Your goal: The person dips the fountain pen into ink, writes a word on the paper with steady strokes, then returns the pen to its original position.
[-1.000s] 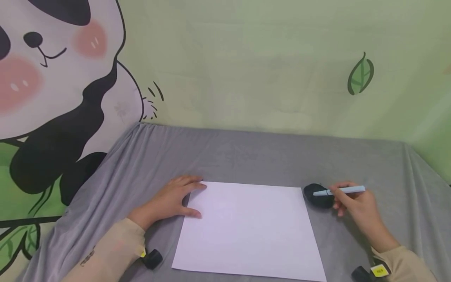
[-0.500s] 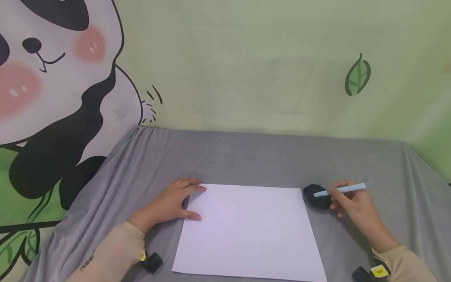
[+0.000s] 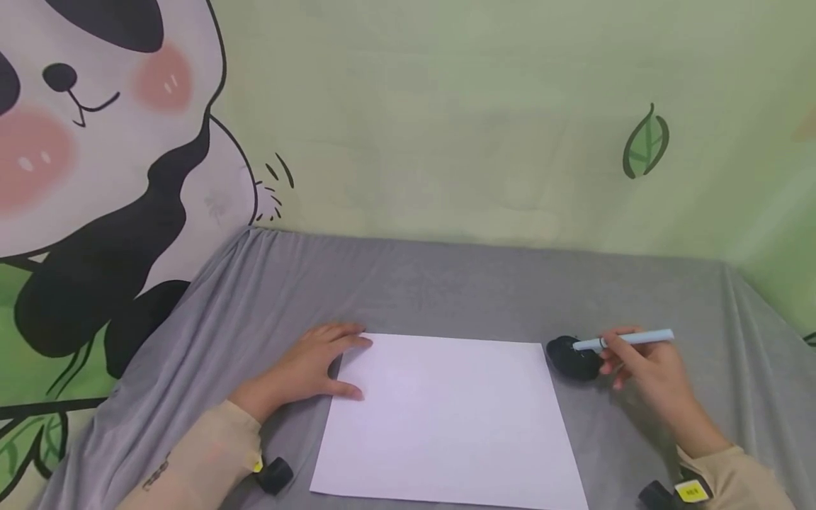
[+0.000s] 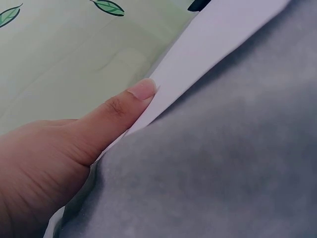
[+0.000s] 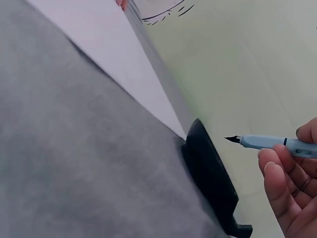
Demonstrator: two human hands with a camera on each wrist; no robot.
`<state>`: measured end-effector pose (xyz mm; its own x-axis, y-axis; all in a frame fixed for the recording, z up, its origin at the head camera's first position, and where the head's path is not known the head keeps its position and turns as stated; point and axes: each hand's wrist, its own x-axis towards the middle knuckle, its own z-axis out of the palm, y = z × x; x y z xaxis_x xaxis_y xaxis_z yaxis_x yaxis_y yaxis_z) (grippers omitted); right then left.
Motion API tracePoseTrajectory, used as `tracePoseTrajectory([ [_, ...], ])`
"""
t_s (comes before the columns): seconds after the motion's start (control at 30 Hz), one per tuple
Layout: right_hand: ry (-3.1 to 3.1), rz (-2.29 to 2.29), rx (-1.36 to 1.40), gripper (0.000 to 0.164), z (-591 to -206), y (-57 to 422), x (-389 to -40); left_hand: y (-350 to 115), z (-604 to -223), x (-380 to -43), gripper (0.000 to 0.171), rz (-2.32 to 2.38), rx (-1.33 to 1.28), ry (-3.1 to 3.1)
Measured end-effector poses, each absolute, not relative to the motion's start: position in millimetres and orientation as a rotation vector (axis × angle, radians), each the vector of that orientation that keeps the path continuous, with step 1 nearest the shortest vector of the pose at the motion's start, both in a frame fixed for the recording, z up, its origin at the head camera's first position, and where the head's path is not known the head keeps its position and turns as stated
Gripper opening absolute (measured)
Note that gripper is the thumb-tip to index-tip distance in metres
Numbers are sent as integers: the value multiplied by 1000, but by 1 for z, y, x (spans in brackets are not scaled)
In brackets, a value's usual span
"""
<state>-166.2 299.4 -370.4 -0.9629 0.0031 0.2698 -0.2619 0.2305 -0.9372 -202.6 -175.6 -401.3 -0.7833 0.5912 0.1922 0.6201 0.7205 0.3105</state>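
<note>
A white sheet of paper [image 3: 446, 418] lies on grey cloth in the head view. My left hand [image 3: 299, 365] rests over its upper left edge, thumb and fingers spread; the left wrist view has the thumb [image 4: 119, 109] straight along the paper. Between thumb and fingers, my right hand [image 3: 653, 372] holds a light blue fountain pen [image 3: 656, 336]. Its dark nib [image 5: 232, 139] is bare in the right wrist view, apart from a rounded black object [image 5: 208, 168]. From above, that black object [image 3: 569, 365] sits beside the paper's upper right corner, overlapped by the pen's front end.
The grey cloth [image 3: 446, 283] spreads under everything and falls in folds at left and right. Behind it stands a pale green backdrop [image 3: 446, 127] printed with a panda [image 3: 127, 163] and a leaf. Each wrist carries a small black camera [image 3: 275, 476].
My right hand and the pen have shifted slightly right, and the pen's front end overlaps less of the black object. My left hand stays on the paper's edge.
</note>
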Motion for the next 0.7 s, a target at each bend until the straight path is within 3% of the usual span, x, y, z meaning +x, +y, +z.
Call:
tracePoseTrajectory([
  [0.7, -2262, 1875, 384, 15, -336, 282, -164, -175, -399, -202, 76, -552, -1003, -2855],
])
